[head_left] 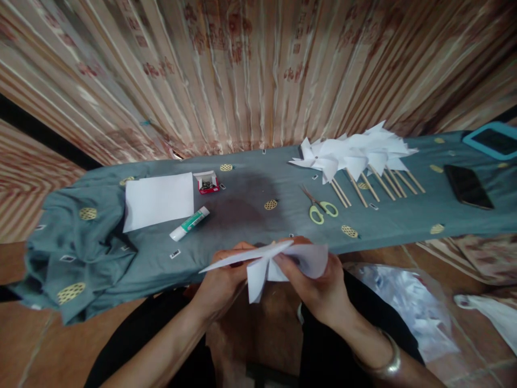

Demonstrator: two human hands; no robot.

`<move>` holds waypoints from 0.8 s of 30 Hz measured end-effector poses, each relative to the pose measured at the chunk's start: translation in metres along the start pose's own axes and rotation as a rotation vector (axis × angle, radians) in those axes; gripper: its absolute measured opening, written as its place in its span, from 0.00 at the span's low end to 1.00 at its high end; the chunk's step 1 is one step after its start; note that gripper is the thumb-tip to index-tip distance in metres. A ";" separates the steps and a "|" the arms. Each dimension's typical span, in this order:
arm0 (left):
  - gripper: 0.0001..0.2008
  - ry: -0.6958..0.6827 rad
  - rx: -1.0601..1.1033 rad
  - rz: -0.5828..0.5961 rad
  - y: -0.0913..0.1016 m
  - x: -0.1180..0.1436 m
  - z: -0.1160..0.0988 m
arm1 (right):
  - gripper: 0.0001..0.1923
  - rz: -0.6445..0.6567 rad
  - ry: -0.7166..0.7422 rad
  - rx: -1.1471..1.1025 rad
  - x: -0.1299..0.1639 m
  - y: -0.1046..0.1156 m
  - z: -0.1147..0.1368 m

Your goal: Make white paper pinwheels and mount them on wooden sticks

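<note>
Between my two hands, in front of the table's near edge, is a white paper pinwheel (260, 267) with its blades bent and spread. My left hand (224, 280) grips it from the left, its fingertips partly hidden behind the paper. My right hand (319, 285) pinches the paper near the middle, thumb on the near side, with a curled blade rising beside it. On the cloth beyond lie green-handled scissors (322, 210), a glue stick (189, 223), a small red box of metal pins (207, 183) and a stack of white paper (159, 201).
Several finished pinwheels (355, 151) on wooden sticks lie at the back right of the cloth-covered table (242, 215). Farther right are a dark phone (468, 187) and a blue-framed device (495, 139). A plastic bag of paper scraps (412, 307) rests on the floor. Curtains (242, 75) hang behind.
</note>
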State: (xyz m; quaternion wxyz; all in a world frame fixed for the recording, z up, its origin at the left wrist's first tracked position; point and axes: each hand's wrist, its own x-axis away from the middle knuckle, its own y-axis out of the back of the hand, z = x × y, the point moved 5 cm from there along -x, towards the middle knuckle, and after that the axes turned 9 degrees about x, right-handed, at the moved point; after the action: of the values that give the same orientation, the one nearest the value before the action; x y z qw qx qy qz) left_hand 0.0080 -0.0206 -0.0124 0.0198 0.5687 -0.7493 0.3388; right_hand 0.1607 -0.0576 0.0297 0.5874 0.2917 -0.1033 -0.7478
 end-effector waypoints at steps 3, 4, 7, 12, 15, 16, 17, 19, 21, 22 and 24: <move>0.10 0.059 0.029 -0.027 0.004 -0.004 0.011 | 0.13 0.099 -0.338 -0.178 -0.002 -0.015 -0.025; 0.11 0.062 0.025 -0.036 0.006 -0.005 0.014 | 0.14 0.121 -0.392 -0.232 -0.003 -0.019 -0.031; 0.13 0.047 0.020 -0.080 0.013 -0.010 0.023 | 0.15 0.143 -0.444 -0.318 -0.009 -0.028 -0.044; 0.17 0.063 0.121 -0.179 0.021 -0.009 0.038 | 0.20 0.265 -0.396 -0.182 -0.012 -0.042 -0.059; 0.18 0.043 0.192 -0.230 0.025 -0.004 0.044 | 0.19 0.345 -0.367 -0.090 -0.013 -0.050 -0.061; 0.19 0.032 0.208 -0.243 0.026 -0.002 0.045 | 0.18 0.369 -0.354 -0.053 -0.014 -0.053 -0.059; 0.18 0.022 0.222 -0.259 0.028 -0.001 0.046 | 0.16 0.392 -0.341 -0.007 -0.016 -0.055 -0.057; 0.17 0.005 0.252 -0.298 0.033 0.000 0.049 | 0.14 0.445 -0.315 0.108 -0.022 -0.058 -0.051; 0.14 -0.006 0.280 -0.342 0.038 0.000 0.052 | 0.12 0.505 -0.292 0.234 -0.030 -0.062 -0.044; 0.13 -0.009 0.295 -0.362 0.040 0.000 0.054 | 0.11 0.540 -0.282 0.292 -0.034 -0.065 -0.041; 0.10 -0.014 0.325 -0.390 0.044 -0.002 0.058 | 0.10 0.621 -0.262 0.395 -0.042 -0.070 -0.035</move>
State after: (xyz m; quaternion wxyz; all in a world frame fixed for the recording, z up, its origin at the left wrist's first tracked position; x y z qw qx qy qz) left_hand -0.0084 -0.0448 -0.0792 -0.0122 0.7006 -0.5612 0.4406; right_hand 0.1292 0.0084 -0.0200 0.7001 0.2558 -0.4027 -0.5313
